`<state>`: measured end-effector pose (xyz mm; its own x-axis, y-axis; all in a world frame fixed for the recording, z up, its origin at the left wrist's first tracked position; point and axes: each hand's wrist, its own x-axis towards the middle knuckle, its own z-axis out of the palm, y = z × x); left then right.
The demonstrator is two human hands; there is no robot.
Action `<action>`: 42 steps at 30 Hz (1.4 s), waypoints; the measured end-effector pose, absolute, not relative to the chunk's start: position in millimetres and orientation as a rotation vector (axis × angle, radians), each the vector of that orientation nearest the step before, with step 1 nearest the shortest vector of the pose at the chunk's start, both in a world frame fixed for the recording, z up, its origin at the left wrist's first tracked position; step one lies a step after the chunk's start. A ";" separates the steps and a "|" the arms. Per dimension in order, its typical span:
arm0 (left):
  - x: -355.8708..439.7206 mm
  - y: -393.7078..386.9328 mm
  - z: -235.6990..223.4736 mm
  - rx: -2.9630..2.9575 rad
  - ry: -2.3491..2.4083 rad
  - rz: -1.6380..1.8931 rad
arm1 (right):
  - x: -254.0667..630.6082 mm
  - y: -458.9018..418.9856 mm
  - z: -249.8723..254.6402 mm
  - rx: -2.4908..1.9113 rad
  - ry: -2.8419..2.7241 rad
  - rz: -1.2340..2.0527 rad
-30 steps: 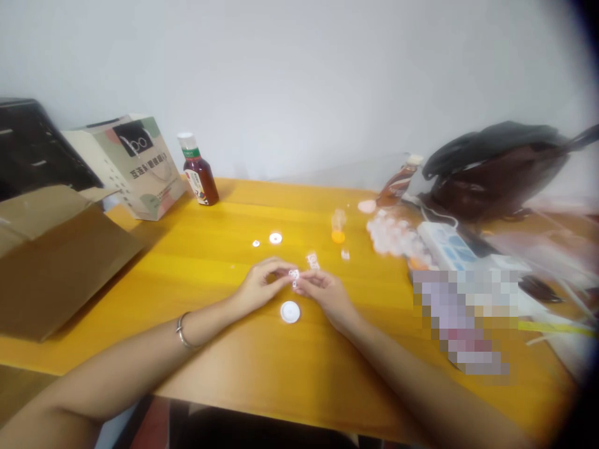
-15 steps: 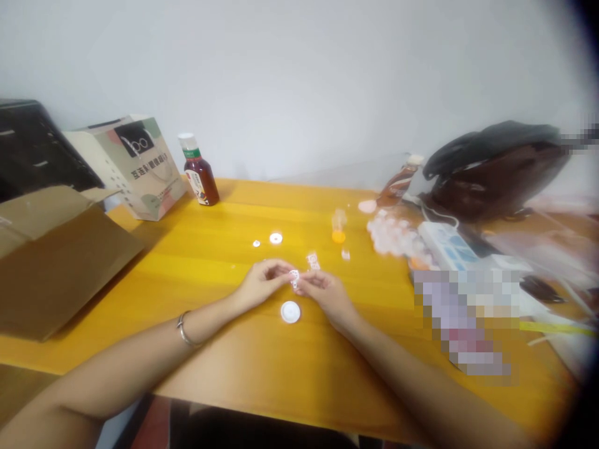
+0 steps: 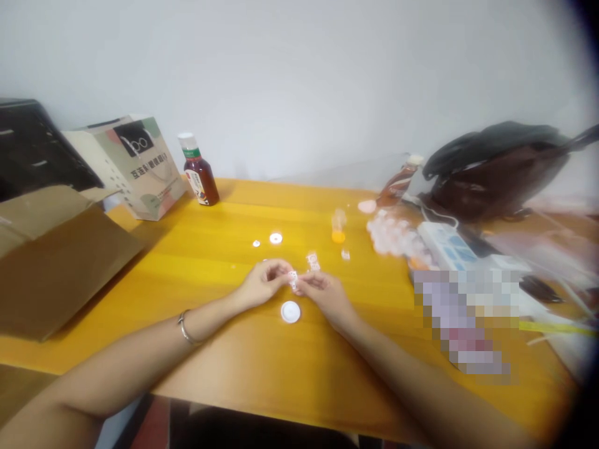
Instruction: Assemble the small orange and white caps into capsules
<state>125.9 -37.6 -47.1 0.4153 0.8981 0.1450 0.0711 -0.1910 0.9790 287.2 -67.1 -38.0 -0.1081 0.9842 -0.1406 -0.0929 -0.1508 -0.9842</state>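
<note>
Between the fingertips of my left hand [image 3: 267, 280] and my right hand [image 3: 326, 295] is a small white piece with red marks [image 3: 293, 280]; it is too small to name its kind. Both hands are closed in a pinch on it, just above the table. A round white disc [image 3: 291, 312] like a lid lies right below my hands. Just beyond my right fingers lies a flat white piece with a reddish pattern [image 3: 312, 261]. Farther off are a white ring-like disc [image 3: 276, 238] and a tiny white piece [image 3: 256, 244].
A clear container with an orange base [image 3: 338, 236] stands beyond my right hand. An open cardboard box [image 3: 70, 262], a paper bag [image 3: 150, 168] and a dark red bottle [image 3: 201, 178] are at left. A brown bottle [image 3: 400, 182], a dark bag [image 3: 491, 168] and plastic-wrapped items crowd the right.
The small piece between my fingertips has shifted and turned very slightly. Both hands and the things on the table stay almost where they were.
</note>
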 end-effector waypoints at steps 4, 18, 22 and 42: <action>126.3 -39.0 -45.9 1.619 0.855 0.987 | 287.2 -67.4 -39.2 -1.177 -1.129 1.423; 124.0 -44.0 -48.4 1.798 1.014 1.103 | 285.7 -68.4 -43.6 -1.115 -1.208 1.370; 123.3 -45.0 -47.0 1.850 0.902 1.094 | 287.5 -66.7 -43.5 -1.084 -1.151 1.443; 172.1 30.3 -18.7 2.480 0.891 0.576 | 295.0 -64.7 -40.9 -1.064 -1.210 1.770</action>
<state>172.1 30.3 -18.7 0.7055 0.6698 0.2314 0.4865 -0.6952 0.5291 295.0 -64.7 -40.9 -0.3905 0.8926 -0.2255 -0.1140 -0.2899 -0.9502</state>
